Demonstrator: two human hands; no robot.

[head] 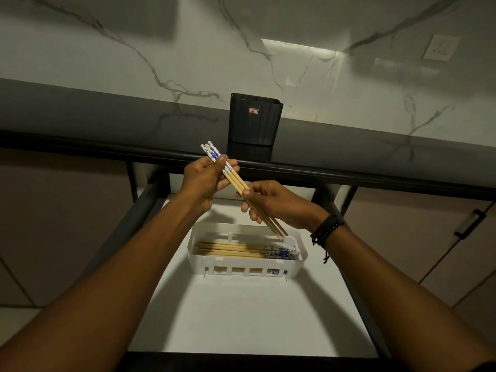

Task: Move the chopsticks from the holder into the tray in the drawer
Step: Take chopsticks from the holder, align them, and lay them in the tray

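Currently both hands are up over the open drawer (241, 318), sharing one bunch of chopsticks (237, 183), approx. 3 sticks as far as I can count. The left hand (206, 178) has its fingers curled round the upper part, just below the blue & white patterned tops, which poke out up-left. The right hand (276, 205) pinches the plain wooden shafts lower down, thumb on top & fingers underneath. The bunch runs diagonally, top-left to bottom-right, with its thin tips low over the right end of the tray (196, 237). Can't tell whether the tips touch the tray or the sticks inside it.

The tray is white w/ slotted sides & sits on the drawer's white floor, toward the back half. More chopsticks (233, 251) lie flat in it, side by side along its length, patterned ends to the right & plain tips to the left.

The holder (253, 120), black & ribbed w/ a small red & white label, stands upright on the dark grey counter (107, 116), near the front edge & just behind the hands. Its inside isn't visible from this angle.

A dark beaded bracelet (326, 232) is on the right wrist. Behind the counter is a marble-look wall w/ a socket plate (440, 47) at top right. A black cabinet handle (469, 224) shows to the right of the drawer.
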